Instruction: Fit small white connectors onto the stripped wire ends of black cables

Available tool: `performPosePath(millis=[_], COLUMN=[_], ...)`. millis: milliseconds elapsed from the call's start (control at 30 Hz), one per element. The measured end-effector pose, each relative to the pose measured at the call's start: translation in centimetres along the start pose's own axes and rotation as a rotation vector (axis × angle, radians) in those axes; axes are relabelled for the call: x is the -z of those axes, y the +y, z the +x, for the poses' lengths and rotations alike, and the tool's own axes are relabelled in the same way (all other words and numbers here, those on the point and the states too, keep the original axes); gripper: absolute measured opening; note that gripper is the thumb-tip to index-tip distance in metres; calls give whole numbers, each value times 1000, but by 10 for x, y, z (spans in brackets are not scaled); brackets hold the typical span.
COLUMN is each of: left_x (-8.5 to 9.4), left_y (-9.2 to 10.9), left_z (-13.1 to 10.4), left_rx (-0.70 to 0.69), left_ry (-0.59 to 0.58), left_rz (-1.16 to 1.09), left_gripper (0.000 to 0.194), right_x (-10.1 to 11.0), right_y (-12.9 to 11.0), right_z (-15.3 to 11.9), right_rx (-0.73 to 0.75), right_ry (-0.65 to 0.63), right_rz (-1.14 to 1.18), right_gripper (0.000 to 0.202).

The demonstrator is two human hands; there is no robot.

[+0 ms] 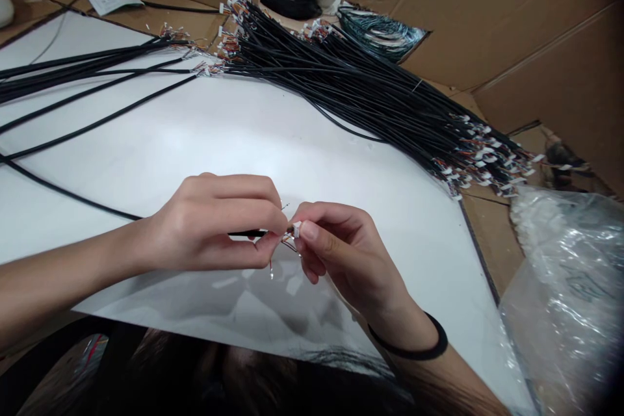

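My left hand [229, 221] is closed around the end of a black cable [78, 197], its fingertips pinching the thin wires. Those fine coloured wires [288, 244] fan out from the cable end, some with small metal tips. A small white connector [296, 229] sits between the thumb and finger of my right hand [346, 247], which is closed on it. The fingertips of both hands nearly meet at the connector. Whether a wire sits inside the connector is too small to tell.
A large bundle of black cables [341, 84] with white connectors lies at the back. More cables [82, 65] lie at the left. A clear plastic bag [570, 273] of white pieces stands at the right. Cardboard walls [468, 13] rise behind the white sheet [195, 136].
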State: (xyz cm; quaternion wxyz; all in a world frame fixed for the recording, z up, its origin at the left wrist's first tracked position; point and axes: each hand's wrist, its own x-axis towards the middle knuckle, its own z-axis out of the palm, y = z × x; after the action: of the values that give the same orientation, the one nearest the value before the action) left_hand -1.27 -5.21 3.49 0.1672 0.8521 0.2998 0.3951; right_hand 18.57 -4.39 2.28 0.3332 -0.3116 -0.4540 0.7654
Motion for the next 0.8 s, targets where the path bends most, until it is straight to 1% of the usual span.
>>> performPosePath(millis=[200,367,500,600,733,800], left_x=[-1,-3,-4,-4,-3,-3], left_y=[0,-1,-1,-1,-1,-1], left_z=[1,2,2,1,0,0], left_rx=[32,128,188,226,231,242], left_ry=[-7,-27,-37,-52,-49,-56], left_rz=[-53,-201,-247,-276,-307,-322], left_gripper=[11,10,9,10,15,13], right_x=[0,-1,-1,-1,-1,-1], right_y=[0,0,0,0,0,0], right_z=[1,3,4,4,3,4], right_rx=[-37,-116,-159,-170,-172,-170], right_ry=[9,29,31,29,36,38], right_rz=[37,115,134,145,141,139], right_gripper=[11,19,22,23,21,22])
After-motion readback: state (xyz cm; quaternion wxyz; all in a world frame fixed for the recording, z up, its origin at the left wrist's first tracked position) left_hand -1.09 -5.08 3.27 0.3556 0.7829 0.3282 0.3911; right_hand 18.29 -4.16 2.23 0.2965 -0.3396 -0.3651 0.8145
